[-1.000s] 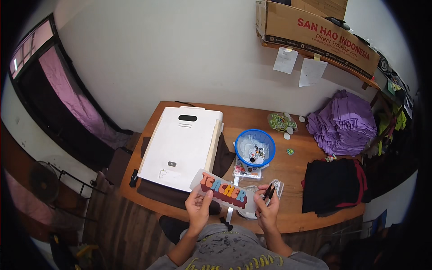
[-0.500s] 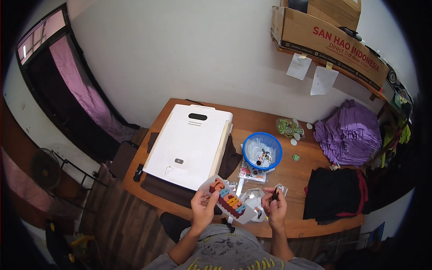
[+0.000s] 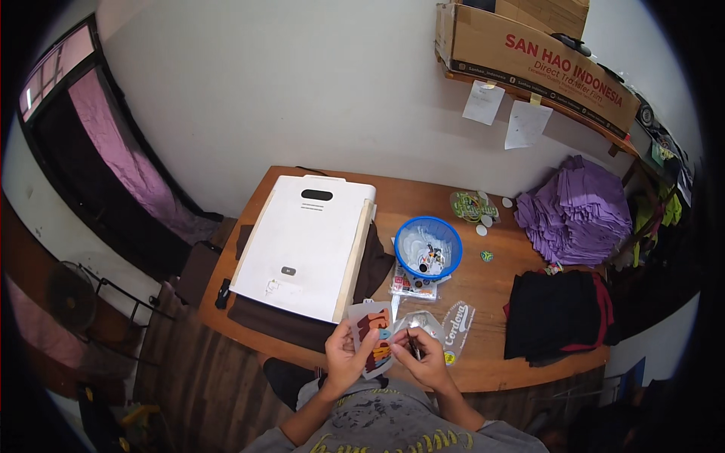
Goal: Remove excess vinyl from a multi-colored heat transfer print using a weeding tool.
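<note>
My left hand [image 3: 349,360] is closed on a translucent transfer film sheet [image 3: 369,318] printed with colourful block letters, its thumb lying over the front. My right hand [image 3: 429,365] comes up against the sheet's right edge, with a small dark pointed tool [image 3: 415,346] between its fingers; the tool's exact kind is too small to tell. Beyond the hands on the table lie a clear plastic bag [image 3: 420,323] and a clear film with white lettering [image 3: 458,323].
A big white flat-topped machine [image 3: 308,245] stands on dark brown cloth to the left. Right of it are a blue basket [image 3: 459,249] holding film scraps, a black folded cloth stack [image 3: 544,321] and a purple cloth pile [image 3: 578,208]. A shelf with a cardboard box [image 3: 529,64] hangs above.
The sheet has turned more upright in my left hand. My right hand has moved left with the dark tool to the sheet's edge, uncovering the white-lettered film. The view has shifted slightly.
</note>
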A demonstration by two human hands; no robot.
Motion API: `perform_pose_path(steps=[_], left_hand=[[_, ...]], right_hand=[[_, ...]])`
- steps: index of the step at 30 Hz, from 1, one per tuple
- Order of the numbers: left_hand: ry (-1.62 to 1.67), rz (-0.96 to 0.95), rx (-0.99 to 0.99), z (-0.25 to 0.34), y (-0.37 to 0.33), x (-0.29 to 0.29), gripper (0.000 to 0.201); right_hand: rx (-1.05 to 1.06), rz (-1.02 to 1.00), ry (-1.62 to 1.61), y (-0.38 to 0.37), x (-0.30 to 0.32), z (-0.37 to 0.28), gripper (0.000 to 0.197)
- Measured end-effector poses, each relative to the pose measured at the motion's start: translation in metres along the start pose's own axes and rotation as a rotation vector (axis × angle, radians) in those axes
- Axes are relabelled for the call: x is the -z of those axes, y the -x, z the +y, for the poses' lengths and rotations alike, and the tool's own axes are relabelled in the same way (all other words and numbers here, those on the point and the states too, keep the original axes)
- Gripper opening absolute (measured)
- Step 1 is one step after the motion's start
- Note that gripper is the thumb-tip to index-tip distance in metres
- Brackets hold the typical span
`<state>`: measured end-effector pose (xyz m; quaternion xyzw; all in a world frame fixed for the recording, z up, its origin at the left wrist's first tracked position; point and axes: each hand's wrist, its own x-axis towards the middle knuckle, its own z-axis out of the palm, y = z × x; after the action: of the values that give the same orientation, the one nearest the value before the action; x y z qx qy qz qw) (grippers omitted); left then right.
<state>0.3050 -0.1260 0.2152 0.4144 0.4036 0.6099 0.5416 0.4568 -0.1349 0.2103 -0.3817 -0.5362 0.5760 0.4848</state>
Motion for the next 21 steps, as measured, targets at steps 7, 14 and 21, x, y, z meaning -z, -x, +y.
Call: perform_pose_path(steps=[7, 14, 21], left_hand=[[-0.04, -0.02, 0.011, 0.0, 0.002, -0.001, 0.021], [0.035, -0.049, 0.067, 0.001, 0.003, -0.004, 0.019], [0.047, -0.097, 0.066, -0.003, 0.003, -0.005, 0.02]], right_hand=[[0.089, -0.024, -0.015, -0.002, 0.001, -0.001, 0.025], [0.043, -0.013, -0.235, -0.003, -0.006, 0.012, 0.039], [0.175, 0.145, -0.064, 0.003, -0.018, 0.026, 0.032]])
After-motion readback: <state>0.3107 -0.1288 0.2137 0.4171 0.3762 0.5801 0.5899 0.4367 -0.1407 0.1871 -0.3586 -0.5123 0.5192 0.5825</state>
